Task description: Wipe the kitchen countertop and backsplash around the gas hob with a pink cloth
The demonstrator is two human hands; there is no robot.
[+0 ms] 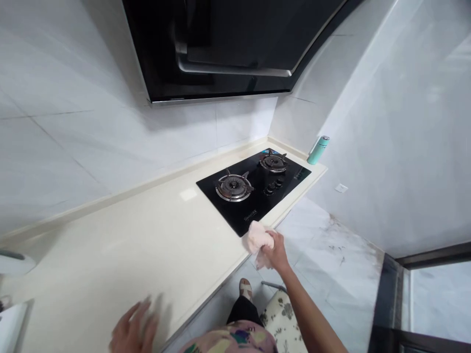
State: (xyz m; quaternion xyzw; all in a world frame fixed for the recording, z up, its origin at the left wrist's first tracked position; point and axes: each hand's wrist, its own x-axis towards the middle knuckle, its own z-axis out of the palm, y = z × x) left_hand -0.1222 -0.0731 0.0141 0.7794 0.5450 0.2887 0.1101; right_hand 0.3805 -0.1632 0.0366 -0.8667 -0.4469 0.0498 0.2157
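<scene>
My right hand (pixel 274 249) grips a crumpled pale pink cloth (pixel 258 237) at the counter's front edge, close to the near corner of the black gas stove (pixel 239 215). Part of the cloth lies on the countertop and part hangs over the edge. Over the counter at the bottom of the view is my left hand (pixel 134 327), its fingers spread and slightly blurred, with nothing in it. Two round burners with metal pan supports, a left burner (pixel 234 186) and a right burner (pixel 273 163), sit on the stove, with dark knobs (pixel 274 186) beside them.
A black range hood (pixel 228 54) overhangs the stove. A teal thermos bottle (pixel 318 151) stands at the counter's far right end. White objects (pixel 14 262) lie along the left edge of the cream countertop (pixel 110 255). Below, a floral-covered seat (pixel 285 318) stands near my leg.
</scene>
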